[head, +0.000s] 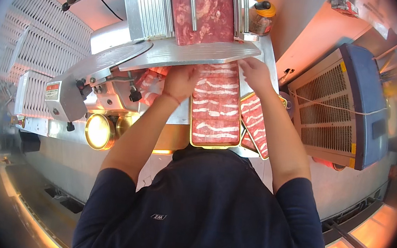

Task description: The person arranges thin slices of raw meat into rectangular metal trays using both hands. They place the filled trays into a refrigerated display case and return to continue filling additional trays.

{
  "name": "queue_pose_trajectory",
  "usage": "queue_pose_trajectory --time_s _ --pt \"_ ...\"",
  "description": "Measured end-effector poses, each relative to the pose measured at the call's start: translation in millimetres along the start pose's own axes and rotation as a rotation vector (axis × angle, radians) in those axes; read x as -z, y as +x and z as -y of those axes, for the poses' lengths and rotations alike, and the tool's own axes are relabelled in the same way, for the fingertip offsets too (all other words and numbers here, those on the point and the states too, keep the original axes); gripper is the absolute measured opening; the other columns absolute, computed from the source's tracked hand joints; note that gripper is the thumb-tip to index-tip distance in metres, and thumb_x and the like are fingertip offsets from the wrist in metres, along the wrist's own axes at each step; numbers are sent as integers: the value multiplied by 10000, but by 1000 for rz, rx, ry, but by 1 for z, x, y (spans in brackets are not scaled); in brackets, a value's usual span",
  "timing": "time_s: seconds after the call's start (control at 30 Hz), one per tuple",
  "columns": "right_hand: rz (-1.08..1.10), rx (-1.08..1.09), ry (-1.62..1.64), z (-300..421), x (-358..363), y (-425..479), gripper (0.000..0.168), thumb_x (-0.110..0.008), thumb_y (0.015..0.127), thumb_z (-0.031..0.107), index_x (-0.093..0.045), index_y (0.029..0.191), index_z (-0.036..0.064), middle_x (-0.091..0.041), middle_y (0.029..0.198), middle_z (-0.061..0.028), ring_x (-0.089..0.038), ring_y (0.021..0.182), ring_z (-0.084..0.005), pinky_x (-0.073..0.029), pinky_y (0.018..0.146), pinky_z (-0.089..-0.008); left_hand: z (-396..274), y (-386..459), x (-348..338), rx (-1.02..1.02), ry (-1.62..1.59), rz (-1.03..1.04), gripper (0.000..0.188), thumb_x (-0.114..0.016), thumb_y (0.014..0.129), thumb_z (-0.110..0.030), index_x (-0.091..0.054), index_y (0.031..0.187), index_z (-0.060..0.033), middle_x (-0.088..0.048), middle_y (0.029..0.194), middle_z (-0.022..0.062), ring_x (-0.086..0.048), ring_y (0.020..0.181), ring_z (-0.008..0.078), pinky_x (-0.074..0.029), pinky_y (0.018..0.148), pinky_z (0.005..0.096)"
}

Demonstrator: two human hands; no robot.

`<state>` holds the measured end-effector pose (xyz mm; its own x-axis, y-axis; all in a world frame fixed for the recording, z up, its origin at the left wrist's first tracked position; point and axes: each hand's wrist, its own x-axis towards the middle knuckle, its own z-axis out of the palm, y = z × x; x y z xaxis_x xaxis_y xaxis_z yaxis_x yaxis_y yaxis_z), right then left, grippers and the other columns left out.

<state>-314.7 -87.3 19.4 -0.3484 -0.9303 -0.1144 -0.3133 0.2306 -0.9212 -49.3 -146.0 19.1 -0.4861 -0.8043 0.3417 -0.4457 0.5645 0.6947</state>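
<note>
Directly before me lies a long gold-rimmed tray covered with overlapping rows of thin meat slices, red with white fat bands. Its far end runs beneath the metal plate of a meat slicer. A large block of marbled meat stands on the slicer above. My left hand is at the tray's left edge under the plate, its fingertips partly hidden. Beside the far right edge of the tray, my right hand has its fingers bent near the plate's corner. Whether either hand grips a slice is unclear.
A second tray of slices rests at an angle on the right. Loose meat lies under the slicer at left. Round gold tins stand near the slicer's body. Stacked white slotted trays fill the left, and a blue-sided vented unit stands right.
</note>
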Motion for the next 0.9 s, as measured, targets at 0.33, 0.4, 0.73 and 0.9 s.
queue_pose_trajectory --time_s 0.33,0.4,0.73,0.9 --pt "246 -352 395 -71 14 -186 297 -568 1068 265 -667 1169 5 -702 927 -47 -665 756 -131 -581 669 -290 -105 -127 12 -247 69 626 200 -749 829 -257 -713 772 -69 -622 830 111 -647 837 317 -539 741 444" --pt "243 -355 292 -63 9 -203 298 -550 1074 241 -662 1220 6 -706 994 -52 -671 797 -132 -591 688 -289 -115 -125 14 -306 153 648 186 -717 832 -222 -712 759 -51 -632 824 121 -652 824 324 -544 731 445" --pt "174 -331 402 -45 4 -217 307 -542 1070 165 -630 1294 -26 -707 1028 -79 -685 827 -160 -598 754 -308 -104 -141 -35 -362 354 529 131 -628 801 -137 -713 782 -39 -672 841 143 -685 788 328 -561 693 473" --pt "129 -365 406 -32 7 -226 294 -537 1065 137 -615 1291 -33 -696 979 -74 -686 838 -166 -599 759 -308 -148 -116 0 -409 392 721 138 -625 814 -126 -701 890 -39 -681 893 133 -704 821 331 -568 705 480"
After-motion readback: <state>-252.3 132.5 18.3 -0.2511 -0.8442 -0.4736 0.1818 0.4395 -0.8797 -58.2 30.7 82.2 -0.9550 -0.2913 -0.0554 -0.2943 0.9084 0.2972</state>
